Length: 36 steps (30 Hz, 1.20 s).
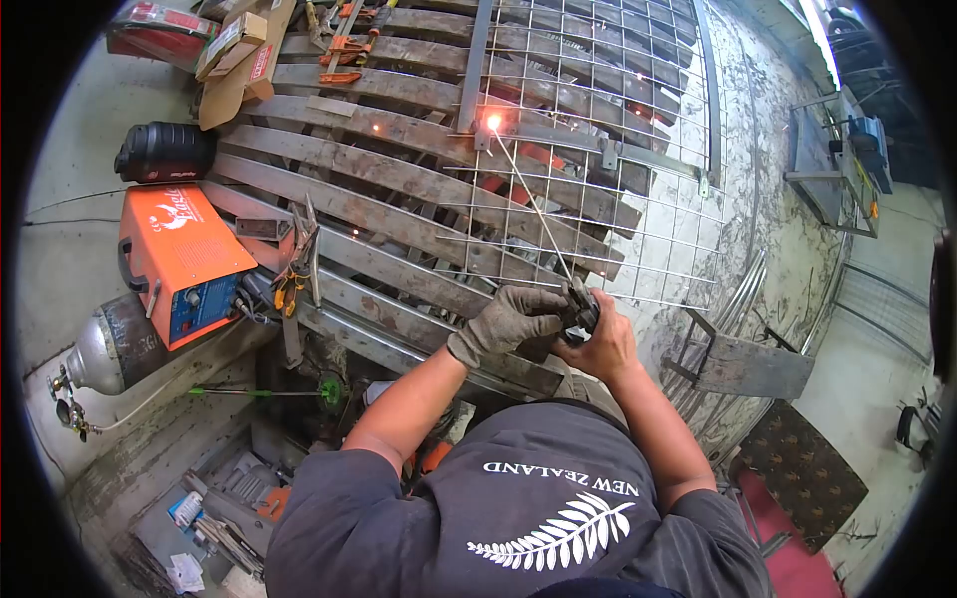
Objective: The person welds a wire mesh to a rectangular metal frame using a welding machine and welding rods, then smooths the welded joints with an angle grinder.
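Observation:
My right hand (pixel 608 341), bare, is wrapped around a dark welding electrode holder (pixel 580 307). My left hand (pixel 508 324), in a grey work glove, pinches at the holder's other side; my fingers partly hide its shape. From it a thin welding rod (pixel 535 202) runs up and away. The rod's tip glows orange where it meets a flat steel bar at the corner of a steel frame (pixel 558 133). Wire mesh (pixel 588 189) lies across that frame, and its loose rod ends stick out toward me.
A slatted metal bench (pixel 359 159) carries the work, with orange clamps (pixel 344 60) farther back. An orange welding machine (pixel 184 244) and a gas cylinder (pixel 115 344) stand at left. Pliers (pixel 291 279) lie near the bench's left edge. A metal stand (pixel 748 364) is at right.

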Available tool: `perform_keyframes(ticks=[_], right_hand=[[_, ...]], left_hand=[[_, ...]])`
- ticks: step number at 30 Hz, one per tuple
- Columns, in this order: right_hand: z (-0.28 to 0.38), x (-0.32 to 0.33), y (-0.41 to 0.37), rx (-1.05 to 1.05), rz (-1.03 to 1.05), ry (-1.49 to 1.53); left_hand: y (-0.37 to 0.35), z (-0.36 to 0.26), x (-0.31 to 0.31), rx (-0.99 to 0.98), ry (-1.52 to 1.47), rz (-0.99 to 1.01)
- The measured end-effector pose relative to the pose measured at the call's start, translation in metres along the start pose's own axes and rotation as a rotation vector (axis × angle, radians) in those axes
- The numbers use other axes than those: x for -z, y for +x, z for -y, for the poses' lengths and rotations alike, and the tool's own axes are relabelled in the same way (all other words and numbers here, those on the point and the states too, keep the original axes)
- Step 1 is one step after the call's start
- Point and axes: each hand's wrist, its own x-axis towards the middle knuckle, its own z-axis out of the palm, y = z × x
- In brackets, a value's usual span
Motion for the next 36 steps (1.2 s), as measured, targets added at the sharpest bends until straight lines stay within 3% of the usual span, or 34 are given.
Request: perform_keyframes(ticks=[4,8,11,14,26,30,36], right_hand=[[0.002,0.001,0.0,-0.048,0.016,0.044],[-0.003,-0.006,-0.009,-0.151,0.135,-0.173],[-0.005,-0.006,-0.007,-0.112,0.124,-0.129],[0.014,0.009,0.008,-0.069,0.032,0.083],[0.004,0.002,0.005,-0.007,-0.003,0.063],[-0.005,-0.007,0.002,0.042,-0.064,0.093],[0.001,-0.001,0.0,-0.036,-0.006,0.061]], left_hand=[[-0.001,-0.006,-0.002,0.014,0.06,-0.006],[-0.003,-0.016,-0.008,0.054,0.014,-0.017],[-0.004,-0.022,-0.01,0.049,0.081,-0.036],[-0.003,-0.018,-0.007,0.051,-0.051,0.001],[-0.006,-0.027,-0.013,0.123,-0.074,-0.015],[0.001,0.0,0.001,0.011,-0.041,0.022],[-0.001,-0.002,0.001,0.049,-0.035,-0.008]])
